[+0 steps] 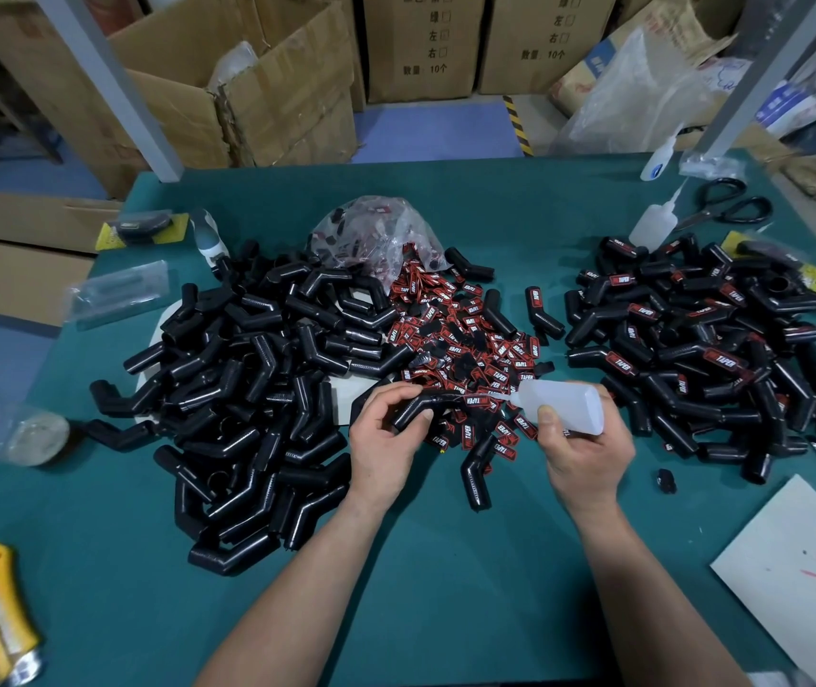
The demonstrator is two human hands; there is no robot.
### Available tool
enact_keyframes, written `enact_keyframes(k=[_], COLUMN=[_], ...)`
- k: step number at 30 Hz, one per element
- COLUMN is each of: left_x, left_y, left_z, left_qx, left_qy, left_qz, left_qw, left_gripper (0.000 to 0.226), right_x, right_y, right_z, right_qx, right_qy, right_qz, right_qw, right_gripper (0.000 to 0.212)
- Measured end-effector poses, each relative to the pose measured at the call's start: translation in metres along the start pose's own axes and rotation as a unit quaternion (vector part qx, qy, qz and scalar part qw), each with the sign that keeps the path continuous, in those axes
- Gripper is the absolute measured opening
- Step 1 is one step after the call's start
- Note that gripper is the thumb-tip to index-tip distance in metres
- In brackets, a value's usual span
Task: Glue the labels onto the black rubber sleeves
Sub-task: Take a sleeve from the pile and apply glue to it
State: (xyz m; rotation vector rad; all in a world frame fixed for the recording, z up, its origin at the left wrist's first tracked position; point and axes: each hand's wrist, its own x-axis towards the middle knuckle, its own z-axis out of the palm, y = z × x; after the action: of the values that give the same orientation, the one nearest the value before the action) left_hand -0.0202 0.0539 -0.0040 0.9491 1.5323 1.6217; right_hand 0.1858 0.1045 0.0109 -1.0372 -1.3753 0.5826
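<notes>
Sitting under it all, table (pixel 445 562): green, with heaps across its far half.
Plain sleeves (pixel 247 379): a big black heap on the left, with no labels on them.
Labelled sleeves (pixel 703 349): a big heap on the right, with red labels stuck on.
Labels (pixel 460 339): a red and black heap in the middle, between the two sleeve heaps, spilling from a clear bag (pixel 376 230).
Left hand (pixel 386 438): fingers curled round one bent sleeve (pixel 418 409), held at the near edge of the label heap.
Right hand (pixel 579 453): wrapped round the glue bottle (pixel 564 404), which is tipped on its side. Its thin tip points left at the sleeve's end. Touching or not, I cannot tell.
</notes>
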Motion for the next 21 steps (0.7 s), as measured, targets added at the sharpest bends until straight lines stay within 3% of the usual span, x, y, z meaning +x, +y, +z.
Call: enact_keyframes(k=[6, 14, 21], left_x=[0.0001, 0.0006, 0.0018], left_y=[0.0003, 0.0002, -0.0026], left_z=[0.0001, -0.0008, 0.001], left_qx=[0.001, -0.007, -0.004], left_qy=[-0.001, 0.0, 0.012], left_qz=[-0.003, -0.008, -0.001], left_qw=[1.0, 1.0, 1.0], left_gripper=[0.037, 0.047, 0.048], right_x=[0.0002, 0.0001, -0.0007], right_y=[0.0003, 0.0071, 0.0073], right_z=[-0.0007, 0.0001, -0.0002], right_qx=[-0.016, -0.012, 0.003], right_qy=[-0.003, -0.011, -0.01], right_qz=[-0.011, -0.018, -0.003], right_qw=[1.0, 1.0, 1.0], right_gripper=[0.046, 0.027, 0.022])
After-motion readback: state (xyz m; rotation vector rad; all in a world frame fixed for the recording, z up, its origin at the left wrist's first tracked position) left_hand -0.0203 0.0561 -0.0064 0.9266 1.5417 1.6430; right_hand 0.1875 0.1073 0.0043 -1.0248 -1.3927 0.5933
